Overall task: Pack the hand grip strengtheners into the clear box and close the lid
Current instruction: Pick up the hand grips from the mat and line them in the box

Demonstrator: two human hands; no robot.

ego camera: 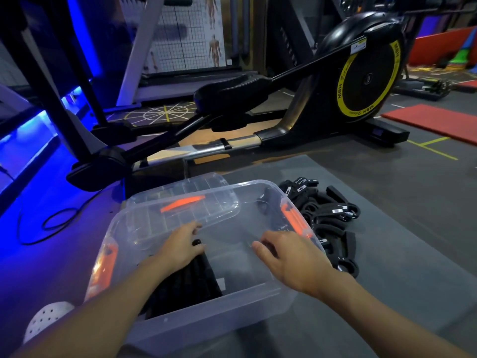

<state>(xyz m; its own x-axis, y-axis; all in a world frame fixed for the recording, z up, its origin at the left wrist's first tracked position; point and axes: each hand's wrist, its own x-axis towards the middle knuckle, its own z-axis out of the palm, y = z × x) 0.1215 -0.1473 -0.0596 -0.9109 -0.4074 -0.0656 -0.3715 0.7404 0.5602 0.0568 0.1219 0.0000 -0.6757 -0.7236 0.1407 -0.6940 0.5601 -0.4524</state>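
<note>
**Item 1, left hand** [178, 250]: fingers curled over the handle of 1 black strengthener [196, 242], its rounded tip showing just past my thumb. The hand sat low inside the clear rectangular plastic box [206, 329], at the head of a row of packed black strengtheners [188, 282] that ran back under my wrist.

**Item 2, right hand** [291, 259]: fingers loose and apart, holding nothing, over the bare part of the box floor.

**Item 3, unpacked stock:** a heap of black foam-handled hand grip strengtheners [327, 215], outside the box on the grey floor mat [387, 254], beyond my right knuckles.

**Item 4, clear plastic lid** [180, 202]: off the box and propped at the far rim, just ahead of my left fingertips.

**Method, as I judged it:**
- Lay the held piece flat against the row, with its handles running the same way.
- That should leave the load below the rim so the lid could seat.
- The free right hand was better placed to fetch from the heap.

**Edges:**
- The right wall and its orange latch [294, 219] stood just beside my right fingers, so a reach to the heap had to rise over them.
- The black elliptical trainer [361, 81] stood well beyond the lid.

**Open room:** the box floor between my 2 hands.
</note>
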